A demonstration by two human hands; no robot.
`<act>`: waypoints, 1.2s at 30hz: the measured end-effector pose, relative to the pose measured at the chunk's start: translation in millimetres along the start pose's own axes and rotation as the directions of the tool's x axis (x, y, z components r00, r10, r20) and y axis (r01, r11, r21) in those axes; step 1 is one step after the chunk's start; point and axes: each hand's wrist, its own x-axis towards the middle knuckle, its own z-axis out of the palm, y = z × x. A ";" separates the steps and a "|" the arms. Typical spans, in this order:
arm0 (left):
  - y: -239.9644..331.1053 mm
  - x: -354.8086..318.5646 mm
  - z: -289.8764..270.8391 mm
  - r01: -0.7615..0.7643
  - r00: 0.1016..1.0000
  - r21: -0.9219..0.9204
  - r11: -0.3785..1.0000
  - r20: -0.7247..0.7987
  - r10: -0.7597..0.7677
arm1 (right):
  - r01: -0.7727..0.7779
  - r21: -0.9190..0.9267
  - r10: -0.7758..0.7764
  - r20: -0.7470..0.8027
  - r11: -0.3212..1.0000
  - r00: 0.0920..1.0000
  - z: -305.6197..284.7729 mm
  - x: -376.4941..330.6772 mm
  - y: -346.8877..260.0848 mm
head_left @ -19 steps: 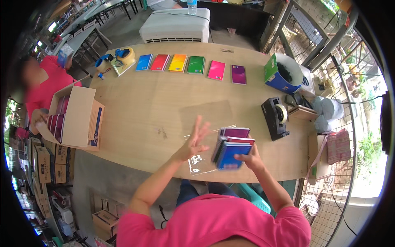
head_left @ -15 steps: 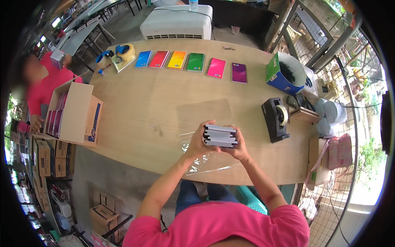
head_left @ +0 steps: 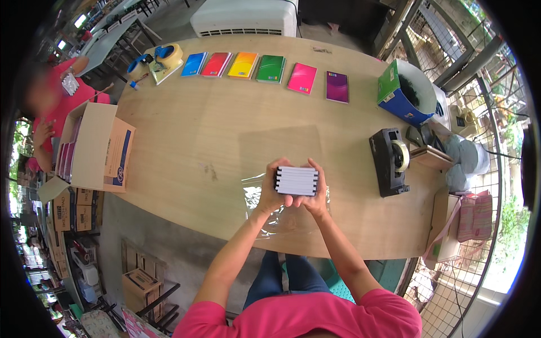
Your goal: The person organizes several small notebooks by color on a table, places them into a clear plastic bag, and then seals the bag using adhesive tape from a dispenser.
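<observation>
Between my two hands is a stack of small notebooks (head_left: 296, 181), its white page edges and dark spiral bindings turned upward. My left hand (head_left: 270, 188) grips its left side and my right hand (head_left: 319, 188) its right side, with the fingertips meeting beneath the near edge. Under my hands a clear plastic sheet (head_left: 256, 222) lies on the wooden table. At the far side lies a row of notebooks: blue (head_left: 194, 64), red (head_left: 216, 65), yellow (head_left: 243, 65), green (head_left: 271, 69), pink (head_left: 302, 78) and purple (head_left: 337, 87).
On the right stand a black tape dispenser (head_left: 389, 163) and a blue-green box (head_left: 403, 93). Tape rolls (head_left: 168, 55) lie at the far left. An open carton (head_left: 115, 152) of notebooks stands at the left edge, beside a person in pink (head_left: 67, 90). A white appliance (head_left: 245, 19) is beyond the table.
The stack has evened out between my hands and its page edges now line up. My head view has shifted slightly. The person at left has lowered a hand beside the carton.
</observation>
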 end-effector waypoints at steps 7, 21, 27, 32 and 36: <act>-11.8 -5.6 -5.6 0.134 0.989 0.019 0.991 -0.061 -0.132 | 0.090 -0.122 -0.100 -0.079 0.988 0.992 1.1 -5.2 26.1; 31.7 15.2 -133.5 -0.191 0.862 0.899 0.395 0.346 -0.370 | -0.033 -0.730 0.499 0.434 0.683 0.750 -1.4 108.0 -49.5; 35.8 19.8 -138.1 -0.215 0.838 0.873 0.438 0.395 -0.375 | 0.065 -0.891 0.712 0.400 0.449 0.577 47.3 136.5 -27.3; 34.0 15.8 -144.8 -0.218 0.849 0.877 0.429 0.387 -0.359 | 0.168 -0.908 0.734 0.410 0.383 0.541 63.3 138.1 -20.1; 51.3 16.7 -141.3 -0.213 0.881 0.871 0.444 0.367 -0.298 | 0.487 -0.817 0.312 0.571 0.309 0.759 41.0 126.3 -5.9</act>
